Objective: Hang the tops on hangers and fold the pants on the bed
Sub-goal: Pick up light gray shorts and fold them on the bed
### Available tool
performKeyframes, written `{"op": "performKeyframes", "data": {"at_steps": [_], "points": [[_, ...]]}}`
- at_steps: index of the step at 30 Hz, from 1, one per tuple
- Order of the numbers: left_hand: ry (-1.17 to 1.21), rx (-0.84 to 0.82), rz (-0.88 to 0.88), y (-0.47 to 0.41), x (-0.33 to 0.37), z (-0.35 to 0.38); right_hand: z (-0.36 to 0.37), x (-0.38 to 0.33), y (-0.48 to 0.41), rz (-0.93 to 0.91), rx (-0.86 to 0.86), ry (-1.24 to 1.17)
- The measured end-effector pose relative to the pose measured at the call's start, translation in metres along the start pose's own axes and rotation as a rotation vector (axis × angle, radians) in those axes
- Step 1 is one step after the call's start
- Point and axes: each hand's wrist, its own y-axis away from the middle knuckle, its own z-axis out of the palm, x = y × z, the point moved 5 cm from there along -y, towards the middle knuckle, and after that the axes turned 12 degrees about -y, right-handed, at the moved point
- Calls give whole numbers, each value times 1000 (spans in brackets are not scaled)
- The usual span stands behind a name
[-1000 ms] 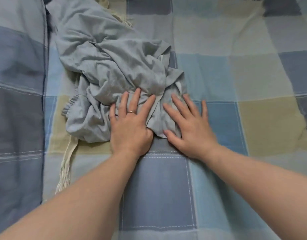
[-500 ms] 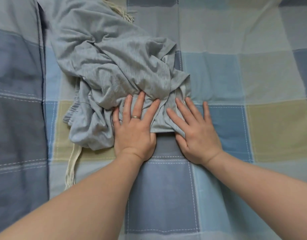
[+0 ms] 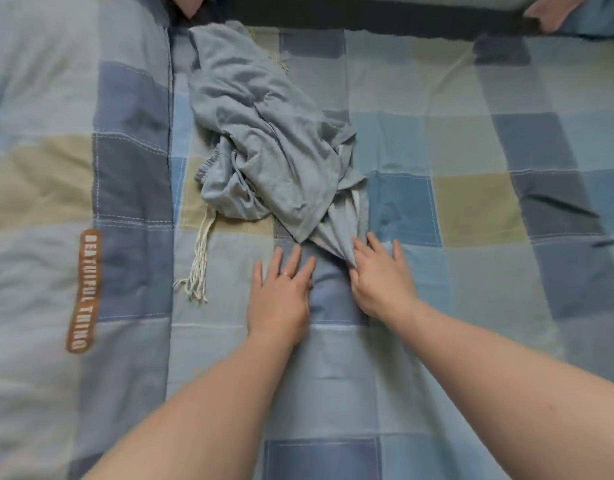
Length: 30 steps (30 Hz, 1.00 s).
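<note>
Item: grey pants (image 3: 281, 161), one pair, lying crumpled in a loose heap on the bed (image 3: 472, 209), left of centre and toward its far side. We note a gathered elastic waistband (image 3: 208, 166) at the heap's left edge and a paler inner layer showing near its right-hand tip. The near tip of the heap tapers to a point, and there the right hand (image 3: 381, 282) meets it, with thumb and forefinger nipping the cloth and the remaining fingers spread over the sheet. The left hand (image 3: 281, 299) lies just beside it, palm down on the bare sheet, fingers straight and slightly fanned, holding nothing; its fingertips end just short of the pants. It wears a ring (image 3: 285, 274). A cream tasselled cord (image 3: 200, 268) trails out from under the heap's left side toward us. The bed cover is checked in blues, greys and pale olive. At the left lies a matching quilt (image 3: 39, 271) bearing a brown label (image 3: 84, 289) with white lettering.
</note>
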Motion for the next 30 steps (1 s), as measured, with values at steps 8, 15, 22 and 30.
{"op": "performKeyframes", "data": {"at_steps": [8,15,22,30], "points": [[319,-304,-38,157,3,-34,-29,-45,152,76,-176,-94],[492,-190,65,245,4,-140,-99,-130,282,101,-129,-485],[454,-129,202,299,0,-226,-158,-169,378,216,29,-715],[319,-57,425,347,33,-268,-185,-141,466,326,367,-1001]]}}
